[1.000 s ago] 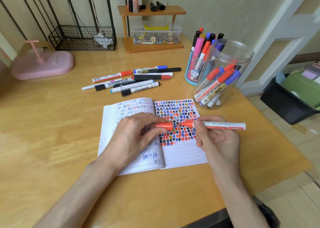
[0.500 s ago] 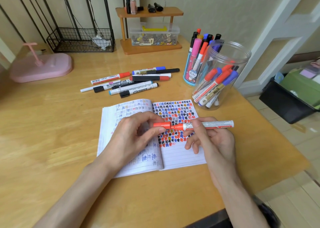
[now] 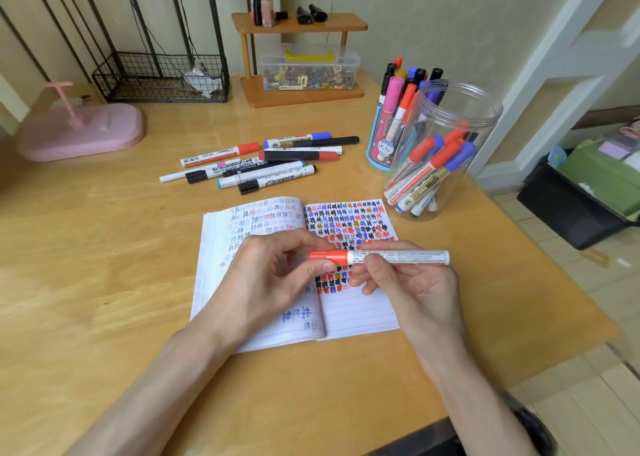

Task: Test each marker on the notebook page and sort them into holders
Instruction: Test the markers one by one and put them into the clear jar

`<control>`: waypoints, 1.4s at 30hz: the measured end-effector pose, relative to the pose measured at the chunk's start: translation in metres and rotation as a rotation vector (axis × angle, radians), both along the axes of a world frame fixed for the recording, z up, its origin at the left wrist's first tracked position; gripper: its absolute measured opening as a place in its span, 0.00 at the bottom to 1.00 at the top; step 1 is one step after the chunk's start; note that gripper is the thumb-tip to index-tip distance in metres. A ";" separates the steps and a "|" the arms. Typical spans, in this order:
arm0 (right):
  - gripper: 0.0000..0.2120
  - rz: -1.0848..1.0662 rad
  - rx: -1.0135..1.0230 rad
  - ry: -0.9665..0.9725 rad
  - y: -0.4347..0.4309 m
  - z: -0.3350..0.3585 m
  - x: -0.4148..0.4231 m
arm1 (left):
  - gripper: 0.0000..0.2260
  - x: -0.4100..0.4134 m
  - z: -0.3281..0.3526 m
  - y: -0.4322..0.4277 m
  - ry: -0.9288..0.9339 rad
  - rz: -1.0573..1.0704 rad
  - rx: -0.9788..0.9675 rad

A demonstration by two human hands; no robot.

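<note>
The open notebook (image 3: 360, 313) near the table's (image 3: 104, 282) front edge has its right page over half filled with test marks. The clear jar (image 3: 460, 116) and blue cup (image 3: 377, 152) by the right edge already hold many markers. The loose markers (image 3: 263, 166) behind the notebook probably still await testing. Above the page, the left hand (image 3: 270, 275) pinches the cap and the right hand (image 3: 412, 282) grips the barrel of a capped red marker (image 3: 401, 257).

One readable label
A black-capped marker (image 3: 233, 170) on the bench (image 3: 104, 247) reads "WHITEBOARD MARKER"; print on the red marker (image 3: 398, 257) and the other markers (image 3: 221, 152) is too small to read.
</note>
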State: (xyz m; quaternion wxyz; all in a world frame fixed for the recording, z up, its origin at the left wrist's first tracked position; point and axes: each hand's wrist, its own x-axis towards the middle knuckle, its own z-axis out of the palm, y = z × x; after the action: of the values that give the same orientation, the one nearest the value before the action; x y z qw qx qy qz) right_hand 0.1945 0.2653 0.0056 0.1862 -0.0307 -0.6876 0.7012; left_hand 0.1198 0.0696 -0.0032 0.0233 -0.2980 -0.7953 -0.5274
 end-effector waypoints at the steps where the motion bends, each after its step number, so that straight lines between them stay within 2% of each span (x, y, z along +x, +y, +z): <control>1: 0.06 -0.003 0.004 0.005 -0.001 0.000 0.000 | 0.13 0.001 0.000 0.001 -0.007 0.004 0.010; 4: 0.05 -0.004 0.015 0.022 -0.001 -0.002 -0.001 | 0.09 0.005 -0.002 0.004 -0.047 0.019 0.043; 9: 0.08 0.002 0.008 0.008 0.000 -0.005 -0.002 | 0.12 0.006 -0.002 0.007 -0.033 0.022 0.010; 11: 0.06 0.028 0.001 0.012 0.000 -0.005 -0.003 | 0.10 0.004 -0.001 0.008 -0.026 0.023 -0.014; 17: 0.08 -0.181 -0.099 0.068 0.018 0.006 0.012 | 0.15 0.007 0.003 0.012 -0.002 0.014 -0.103; 20: 0.10 -0.274 -0.048 0.073 0.044 0.014 0.033 | 0.18 0.016 0.007 0.027 0.036 -0.031 -0.105; 23: 0.10 -0.389 0.027 0.076 0.079 0.024 0.059 | 0.10 0.028 0.006 0.061 0.076 -0.159 -0.157; 25: 0.10 -0.449 0.067 0.088 0.099 0.026 0.077 | 0.10 0.037 0.003 0.089 0.099 -0.242 -0.223; 28: 0.08 -0.544 0.131 0.089 0.123 0.027 0.101 | 0.08 0.049 -0.001 0.134 0.042 -0.337 -0.194; 31: 0.12 -0.673 0.204 0.081 0.147 0.027 0.125 | 0.06 0.062 -0.002 0.170 -0.065 -0.381 -0.125; 34: 0.14 -0.820 0.271 0.062 0.171 0.026 0.148 | 0.05 0.072 -0.005 0.189 -0.080 -0.412 -0.112; 39: 0.15 -0.941 0.452 -0.104 0.202 0.011 0.177 | 0.06 0.074 -0.008 0.196 -0.058 -0.438 -0.158; 42: 0.12 -0.970 0.487 -0.173 0.210 -0.011 0.182 | 0.07 0.074 -0.008 0.196 -0.066 -0.431 -0.162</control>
State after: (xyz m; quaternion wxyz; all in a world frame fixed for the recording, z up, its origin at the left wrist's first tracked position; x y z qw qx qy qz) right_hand 0.3761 0.4756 -0.0051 0.4326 -0.3576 -0.7498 0.3504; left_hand 0.1935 0.2652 -0.0110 -0.1399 -0.4446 -0.7532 -0.4641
